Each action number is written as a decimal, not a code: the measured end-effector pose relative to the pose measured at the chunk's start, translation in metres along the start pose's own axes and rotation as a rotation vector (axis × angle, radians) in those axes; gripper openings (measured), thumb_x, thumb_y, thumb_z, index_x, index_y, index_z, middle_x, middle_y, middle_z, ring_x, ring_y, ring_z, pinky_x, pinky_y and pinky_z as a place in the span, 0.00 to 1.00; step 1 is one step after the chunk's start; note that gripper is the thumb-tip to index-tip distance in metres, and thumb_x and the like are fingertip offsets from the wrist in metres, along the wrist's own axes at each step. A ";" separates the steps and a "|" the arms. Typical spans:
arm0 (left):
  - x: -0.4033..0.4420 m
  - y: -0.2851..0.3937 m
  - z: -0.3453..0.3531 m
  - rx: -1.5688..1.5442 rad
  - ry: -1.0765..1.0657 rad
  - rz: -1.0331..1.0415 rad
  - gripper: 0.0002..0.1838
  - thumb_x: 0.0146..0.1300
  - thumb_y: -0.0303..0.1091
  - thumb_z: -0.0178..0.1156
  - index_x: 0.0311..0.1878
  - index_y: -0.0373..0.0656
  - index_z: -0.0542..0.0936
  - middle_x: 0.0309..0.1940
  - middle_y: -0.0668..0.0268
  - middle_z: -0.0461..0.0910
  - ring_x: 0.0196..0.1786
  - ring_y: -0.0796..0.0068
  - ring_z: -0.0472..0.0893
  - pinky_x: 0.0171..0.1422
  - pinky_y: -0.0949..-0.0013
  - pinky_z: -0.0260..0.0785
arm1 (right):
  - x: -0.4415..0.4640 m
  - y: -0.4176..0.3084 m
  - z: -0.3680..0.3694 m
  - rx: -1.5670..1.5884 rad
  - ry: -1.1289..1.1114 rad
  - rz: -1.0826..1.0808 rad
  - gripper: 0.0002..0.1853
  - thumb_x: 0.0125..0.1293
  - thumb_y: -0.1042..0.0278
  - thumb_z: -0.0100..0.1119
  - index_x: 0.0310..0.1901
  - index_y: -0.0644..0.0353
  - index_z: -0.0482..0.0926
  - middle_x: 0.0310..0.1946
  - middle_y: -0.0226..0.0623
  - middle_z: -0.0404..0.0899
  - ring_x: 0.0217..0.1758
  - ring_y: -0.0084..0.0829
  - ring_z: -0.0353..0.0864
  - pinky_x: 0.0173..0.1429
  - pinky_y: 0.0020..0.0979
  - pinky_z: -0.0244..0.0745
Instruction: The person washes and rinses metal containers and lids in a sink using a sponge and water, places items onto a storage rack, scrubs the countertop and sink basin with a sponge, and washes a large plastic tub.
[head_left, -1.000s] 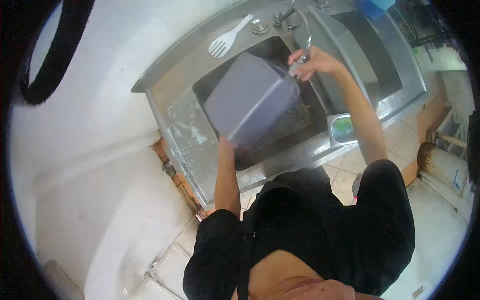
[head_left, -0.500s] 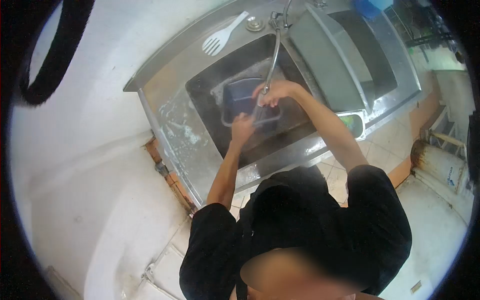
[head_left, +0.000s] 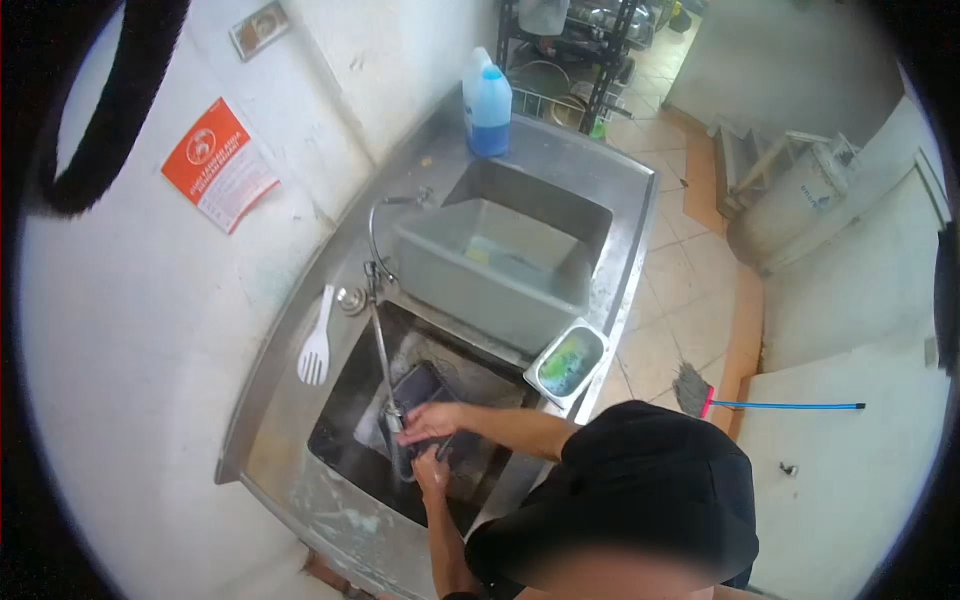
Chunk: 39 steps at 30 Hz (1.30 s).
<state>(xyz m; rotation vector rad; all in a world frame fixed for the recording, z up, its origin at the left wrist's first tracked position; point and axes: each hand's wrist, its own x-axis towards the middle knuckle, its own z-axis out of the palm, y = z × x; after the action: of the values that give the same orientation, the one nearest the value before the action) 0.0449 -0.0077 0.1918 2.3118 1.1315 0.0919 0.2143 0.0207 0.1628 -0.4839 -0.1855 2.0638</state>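
In the left basin [head_left: 335,435], a dark grey-blue container [head_left: 422,384] sits low with water around it. My left hand [head_left: 432,474] is closed on its near rim, partly blurred. Just above, my right hand [head_left: 430,424] has its fingers at the faucet's spray nozzle [head_left: 395,417], which hangs from a metal hose over the container. Both hands are close together, and the fingertips are hard to make out.
A white slotted spatula [head_left: 315,345] and a round drain strainer [head_left: 351,299] lie on the sink's back ledge. A large grey tub [head_left: 480,290] stands in the other basin. Around it are a metal tray with green contents [head_left: 568,364], blue-liquid bottles [head_left: 489,115] and a mop [head_left: 695,390].
The grey-blue container has gone from raised and tilted to low in the basin. Both hands have come together near the nozzle. The view has swung toward the other basin and the floor.
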 end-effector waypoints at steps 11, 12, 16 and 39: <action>-0.008 0.033 -0.029 0.158 0.293 -0.129 0.17 0.47 0.36 0.74 0.42 0.47 0.84 0.55 0.52 0.75 0.63 0.45 0.70 0.54 0.40 0.67 | -0.037 -0.006 -0.038 -0.478 -0.147 -0.196 0.28 0.67 0.68 0.58 0.66 0.66 0.63 0.63 0.53 0.69 0.68 0.44 0.69 0.73 0.38 0.65; -0.008 0.036 -0.027 0.127 0.360 -0.290 0.18 0.46 0.35 0.75 0.42 0.47 0.83 0.60 0.53 0.70 0.66 0.44 0.67 0.55 0.38 0.66 | -0.039 0.006 -0.072 -0.081 -0.137 -0.346 0.27 0.69 0.66 0.56 0.67 0.65 0.63 0.64 0.52 0.68 0.68 0.45 0.68 0.73 0.40 0.65; -0.010 0.029 -0.004 -0.051 0.430 -0.632 0.23 0.45 0.32 0.77 0.47 0.44 0.80 0.70 0.38 0.49 0.67 0.34 0.63 0.63 0.42 0.65 | -0.075 -0.016 -0.038 0.736 0.196 -0.500 0.32 0.73 0.42 0.38 0.66 0.60 0.64 0.62 0.53 0.69 0.66 0.49 0.69 0.69 0.48 0.67; -0.007 -0.054 0.070 -1.699 -0.019 -1.055 0.14 0.54 0.29 0.61 0.44 0.41 0.75 0.38 0.62 0.75 0.43 0.65 0.76 0.45 0.63 0.73 | 0.025 -0.093 0.078 -1.430 0.476 -0.202 0.17 0.55 0.64 0.70 0.47 0.57 0.80 0.30 0.29 0.80 0.24 0.20 0.78 0.28 0.21 0.75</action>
<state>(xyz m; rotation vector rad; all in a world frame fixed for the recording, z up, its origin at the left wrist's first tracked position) 0.0228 -0.0184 0.1069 0.1707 1.2590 0.4078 0.2449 0.0954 0.2574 -1.6705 -1.3642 1.2575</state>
